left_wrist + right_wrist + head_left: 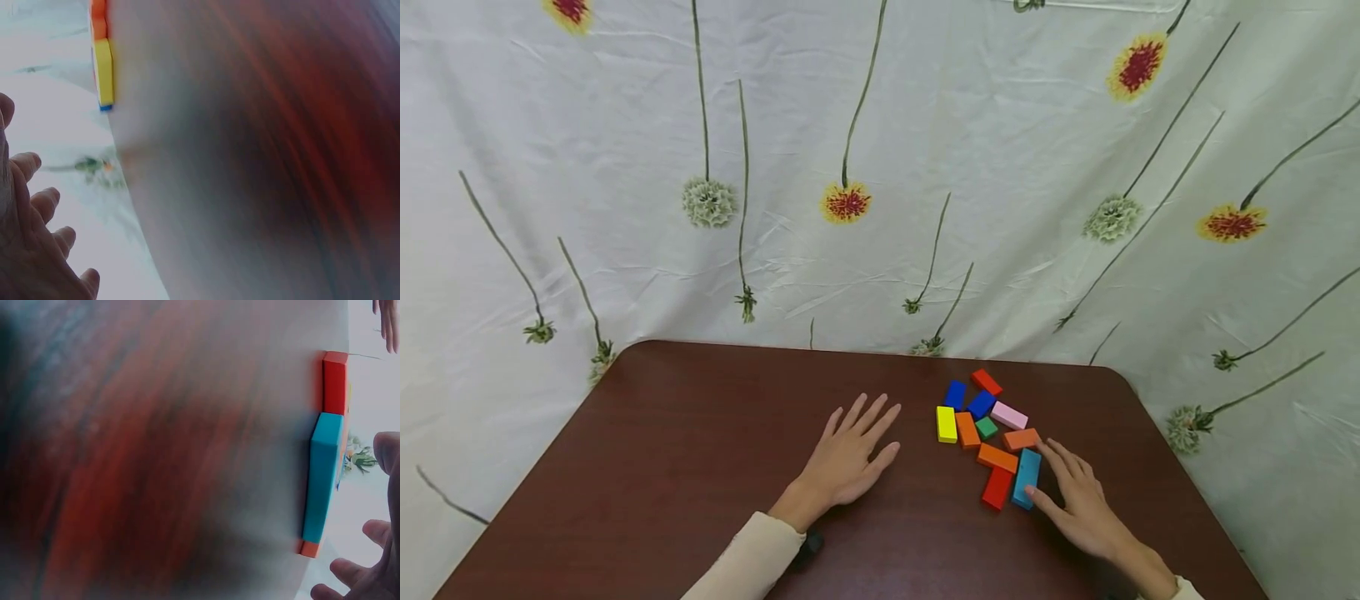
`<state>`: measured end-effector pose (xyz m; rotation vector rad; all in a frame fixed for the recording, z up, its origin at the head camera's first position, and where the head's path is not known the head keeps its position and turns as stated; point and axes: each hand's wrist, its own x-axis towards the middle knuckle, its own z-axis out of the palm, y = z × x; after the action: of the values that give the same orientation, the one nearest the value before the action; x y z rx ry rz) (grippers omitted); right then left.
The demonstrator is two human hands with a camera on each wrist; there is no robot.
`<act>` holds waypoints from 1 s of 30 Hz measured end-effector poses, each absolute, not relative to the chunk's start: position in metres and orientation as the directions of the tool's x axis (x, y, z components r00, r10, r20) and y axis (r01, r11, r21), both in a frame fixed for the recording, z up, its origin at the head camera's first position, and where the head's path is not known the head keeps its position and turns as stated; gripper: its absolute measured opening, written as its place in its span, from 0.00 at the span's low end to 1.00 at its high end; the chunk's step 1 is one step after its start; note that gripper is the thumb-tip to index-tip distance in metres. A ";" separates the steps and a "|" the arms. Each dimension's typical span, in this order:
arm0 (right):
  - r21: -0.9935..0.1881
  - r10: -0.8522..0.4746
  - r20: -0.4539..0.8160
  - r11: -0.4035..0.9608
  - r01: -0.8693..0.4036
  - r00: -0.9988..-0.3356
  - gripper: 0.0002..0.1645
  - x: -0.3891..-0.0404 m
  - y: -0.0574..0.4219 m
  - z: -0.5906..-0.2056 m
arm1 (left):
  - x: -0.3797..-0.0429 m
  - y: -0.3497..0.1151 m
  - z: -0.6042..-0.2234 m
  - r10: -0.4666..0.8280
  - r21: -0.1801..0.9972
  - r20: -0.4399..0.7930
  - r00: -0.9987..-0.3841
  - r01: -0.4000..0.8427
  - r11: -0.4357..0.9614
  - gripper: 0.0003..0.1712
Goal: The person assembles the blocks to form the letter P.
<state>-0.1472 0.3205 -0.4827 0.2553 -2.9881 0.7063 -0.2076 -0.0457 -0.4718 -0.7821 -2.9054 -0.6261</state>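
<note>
My left hand (847, 458) is held over the middle of the table, fingers spread and nothing in it. To the right, my right hand (1084, 504) hovers beside a group of coloured blocks, its fingers relaxed and apart. Its thumb and fingertips overlap the edges of a light blue block (1027, 478) and an orange block (1022, 439) in the head view. Close by lie a red block (997, 487) and another orange block (997, 457). A yellow block (104, 72) shows in the left wrist view, beyond the left hand's fingers.
Farther back in the group are a green block (987, 428), a pink block (1009, 415), two blue blocks (955, 394) and a red block (987, 382). They lie on a dark brown table (700, 433). Behind it hangs a white flower-patterned cloth (790, 133).
</note>
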 end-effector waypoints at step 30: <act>-0.460 -0.173 0.019 0.873 -0.162 -0.985 0.49 -0.148 0.327 -0.492 | -0.191 0.071 -0.485 0.731 0.815 0.084 -0.678 0.469 0.341 0.29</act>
<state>-0.1480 0.3268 -0.4916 0.2744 -3.0622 0.7488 -0.1914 0.0707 -0.4847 -1.2967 -2.8028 -1.5208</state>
